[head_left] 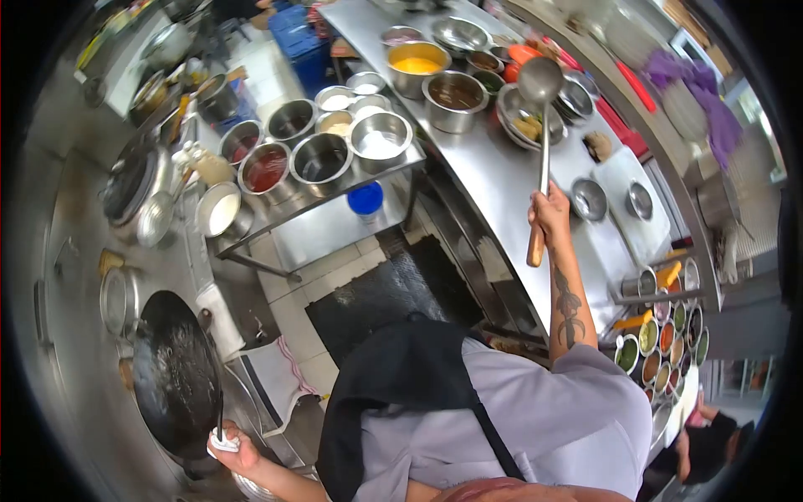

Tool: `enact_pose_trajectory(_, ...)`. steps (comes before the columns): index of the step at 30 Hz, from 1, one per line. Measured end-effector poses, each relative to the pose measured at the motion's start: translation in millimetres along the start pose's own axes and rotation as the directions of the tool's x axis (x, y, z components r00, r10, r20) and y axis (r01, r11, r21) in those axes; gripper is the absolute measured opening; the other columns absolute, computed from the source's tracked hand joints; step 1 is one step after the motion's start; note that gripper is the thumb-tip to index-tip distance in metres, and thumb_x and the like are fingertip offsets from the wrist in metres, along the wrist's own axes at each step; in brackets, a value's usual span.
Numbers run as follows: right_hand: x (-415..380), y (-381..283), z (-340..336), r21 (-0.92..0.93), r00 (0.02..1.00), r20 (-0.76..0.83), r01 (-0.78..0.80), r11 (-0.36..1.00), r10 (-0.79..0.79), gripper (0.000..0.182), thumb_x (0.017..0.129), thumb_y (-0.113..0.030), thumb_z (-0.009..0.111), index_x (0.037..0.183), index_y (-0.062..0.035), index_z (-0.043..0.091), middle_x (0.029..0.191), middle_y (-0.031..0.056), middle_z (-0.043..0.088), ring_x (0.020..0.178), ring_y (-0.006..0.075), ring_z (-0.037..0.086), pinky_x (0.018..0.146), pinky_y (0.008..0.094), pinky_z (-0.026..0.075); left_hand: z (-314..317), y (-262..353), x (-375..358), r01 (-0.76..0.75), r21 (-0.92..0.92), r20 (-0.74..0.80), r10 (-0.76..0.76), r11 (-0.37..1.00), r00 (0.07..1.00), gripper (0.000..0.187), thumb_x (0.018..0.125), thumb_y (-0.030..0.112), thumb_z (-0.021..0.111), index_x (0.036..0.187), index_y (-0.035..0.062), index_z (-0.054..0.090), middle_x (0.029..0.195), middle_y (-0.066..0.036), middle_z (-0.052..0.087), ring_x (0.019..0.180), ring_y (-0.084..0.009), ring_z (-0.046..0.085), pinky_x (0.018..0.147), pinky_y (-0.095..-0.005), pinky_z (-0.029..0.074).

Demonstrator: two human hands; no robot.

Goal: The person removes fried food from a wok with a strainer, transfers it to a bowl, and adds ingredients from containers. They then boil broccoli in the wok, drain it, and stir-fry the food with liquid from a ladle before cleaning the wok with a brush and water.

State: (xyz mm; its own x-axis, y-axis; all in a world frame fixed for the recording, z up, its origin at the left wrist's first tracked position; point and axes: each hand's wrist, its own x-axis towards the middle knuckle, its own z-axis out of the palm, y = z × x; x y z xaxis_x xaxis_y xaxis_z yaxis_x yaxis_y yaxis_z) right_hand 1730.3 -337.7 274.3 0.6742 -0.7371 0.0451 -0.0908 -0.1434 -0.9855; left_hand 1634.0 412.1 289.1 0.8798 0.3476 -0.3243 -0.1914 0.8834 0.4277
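My right hand (549,211) is closed round the wooden-ended handle of a long metal ladle (544,151). The ladle's bowl end overlaps a steel bowl (508,125) holding yellowish pieces, above the steel counter. Down at the left, my left hand (237,452) grips a folded white cloth (224,441) right at the near side of a large black wok (174,368). The wok's inside looks dark and shiny. A thin dark rod (220,410) rises from the cloth along the wok's rim.
Steel pots of sauces and powders crowd a side table (293,219), including a red sauce pot (266,170). A pot of yellow liquid (416,69) stands on the counter (468,155). A black mat (393,293) covers the floor. Another person (703,448) is at the lower right.
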Motion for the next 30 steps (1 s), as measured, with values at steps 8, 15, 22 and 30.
enact_pose_trajectory(8, -30.1, -70.4, 161.1, 0.468, 0.878, 0.467, -0.343, 0.814, 0.101, 0.02, 0.084, -0.002, 0.055, 0.103, -0.0021, 0.048, 0.064, 0.0048, 0.051, 0.04, 0.0125, 0.047, 0.036, 0.0271, 0.037, -92.8, 72.9, 17.1, -0.174, -0.14, -0.234, 0.139, 0.975, 0.962, 0.021, 0.083, 0.019, 0.056, 0.091, -0.0012, 0.055, 0.087, -0.014, 0.058, 0.084, -0.0262, 0.057, 0.059, -0.0311, 0.051)
enact_pose_trajectory(15, -102.2, -141.8, 354.1, 0.411, 0.673, 0.708, -0.151, 0.899, -0.211, 0.048, 0.088, -0.003, 0.055, 0.133, -0.0028, 0.04, 0.067, -0.0005, 0.052, 0.044, 0.0076, 0.047, 0.041, 0.0207, 0.039, -160.1, 77.8, 94.9, -0.384, -0.314, -0.272, 0.305, 0.868, 0.913, 0.017, 0.083, 0.02, 0.054, 0.088, 0.0043, 0.058, 0.08, -0.01, 0.06, 0.073, -0.025, 0.057, 0.062, -0.0361, 0.049)
enact_pose_trajectory(22, -182.9, -173.5, 525.2, 0.26, 0.219, 0.951, -0.183, 0.948, -0.218, 0.04, 0.086, -0.004, 0.054, 0.125, 0.0004, 0.044, 0.066, 0.0011, 0.052, 0.041, 0.008, 0.044, 0.038, 0.0225, 0.035, -191.9, 93.4, 157.2, -0.527, -0.201, -0.493, 0.38, 0.825, 0.783, 0.009, 0.084, 0.018, 0.056, 0.081, 0.0099, 0.055, 0.07, -0.004, 0.057, 0.06, -0.0182, 0.054, 0.049, -0.0292, 0.044)
enact_pose_trajectory(30, -273.2, -166.8, 748.7, 0.063, -0.07, 0.994, -0.192, 0.979, -0.078, 0.023, 0.083, -0.002, 0.05, 0.107, -0.0024, 0.051, 0.061, -0.0003, 0.048, 0.041, 0.0076, 0.044, 0.038, 0.0229, 0.037, -163.1, 85.3, 155.0, -0.588, -0.079, -0.672, 0.392, 0.805, 0.628, 0.011, 0.084, 0.022, 0.057, 0.087, 0.0128, 0.053, 0.071, -0.002, 0.057, 0.057, -0.0175, 0.055, 0.046, -0.0275, 0.04)
